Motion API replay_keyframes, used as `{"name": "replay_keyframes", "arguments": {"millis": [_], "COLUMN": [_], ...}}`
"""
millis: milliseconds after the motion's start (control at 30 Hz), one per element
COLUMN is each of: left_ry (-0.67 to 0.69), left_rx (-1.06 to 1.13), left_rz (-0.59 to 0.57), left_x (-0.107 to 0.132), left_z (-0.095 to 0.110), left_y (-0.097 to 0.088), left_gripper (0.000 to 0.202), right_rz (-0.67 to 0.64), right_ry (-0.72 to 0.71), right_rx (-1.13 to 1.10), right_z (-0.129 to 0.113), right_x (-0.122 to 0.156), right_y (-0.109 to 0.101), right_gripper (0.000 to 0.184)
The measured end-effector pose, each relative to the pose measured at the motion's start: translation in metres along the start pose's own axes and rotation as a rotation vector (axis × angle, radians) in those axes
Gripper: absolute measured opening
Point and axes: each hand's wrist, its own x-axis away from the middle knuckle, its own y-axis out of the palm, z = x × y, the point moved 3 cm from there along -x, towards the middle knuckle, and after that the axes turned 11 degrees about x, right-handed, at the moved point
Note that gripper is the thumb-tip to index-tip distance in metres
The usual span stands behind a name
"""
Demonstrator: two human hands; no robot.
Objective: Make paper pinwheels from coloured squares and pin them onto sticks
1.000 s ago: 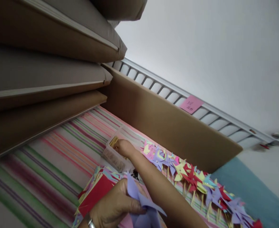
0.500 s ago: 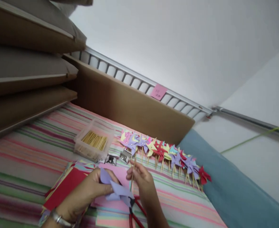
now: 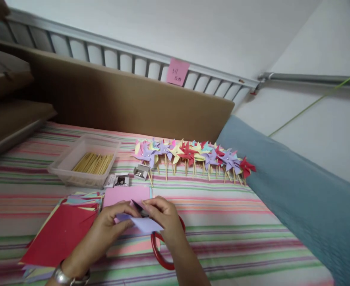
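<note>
My left hand (image 3: 119,218) pinches a folded lavender paper pinwheel (image 3: 147,225) by its left side. Close against the pinwheel, my right hand (image 3: 161,216) is closed in a pinch; the thin wooden stick seen in it half a second ago is mostly hidden by the fingers. Red-handled scissors (image 3: 163,262) lie under both hands, their dark blades partly showing between the fingers. Beneath is a stack of pink paper sheets (image 3: 127,194). To the left lies a pile of coloured sheets with red paper (image 3: 60,234) on top.
A clear plastic box (image 3: 61,167) holds wooden sticks (image 3: 93,163). Two small boxes of metal fasteners, one box (image 3: 141,172) and another box (image 3: 121,180), stand beside it. Several finished pinwheels (image 3: 188,153) lie in a row before a brown board (image 3: 133,103). A striped cloth (image 3: 237,234) covers the surface.
The camera view has turned and shifted. My right hand has lowered the stick toward the pinwheel, and the hands are closer together. The pinwheel has tilted, showing a flatter lavender face.
</note>
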Motion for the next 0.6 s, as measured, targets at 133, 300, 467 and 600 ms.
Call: {"name": "replay_keyframes", "arguments": {"millis": [133, 300, 467, 600], "left_ry": [0.096, 0.224, 0.291, 0.300], "left_rx": [0.013, -0.019, -0.082, -0.102], "left_rz": [0.004, 0.073, 0.138, 0.131], "left_x": [-0.0014, 0.0041, 0.0069, 0.0081], "left_z": [0.0000, 0.0005, 0.0036, 0.0034], "left_y": [0.0037, -0.0005, -0.0049, -0.0061], "left_gripper": [0.013, 0.017, 0.018, 0.017], "right_rz": [0.010, -0.011, -0.041, -0.042], "right_ry": [-0.037, -0.030, -0.017, -0.014], "right_rx": [0.030, 0.005, -0.033, -0.018], "right_z": [-0.0045, -0.0084, -0.0072, -0.0090], "right_x": [0.0005, 0.0015, 0.0027, 0.0041], "right_y": [-0.0013, 0.0019, 0.0050, 0.0062], "right_gripper": [0.006, 0.006, 0.003, 0.003]}}
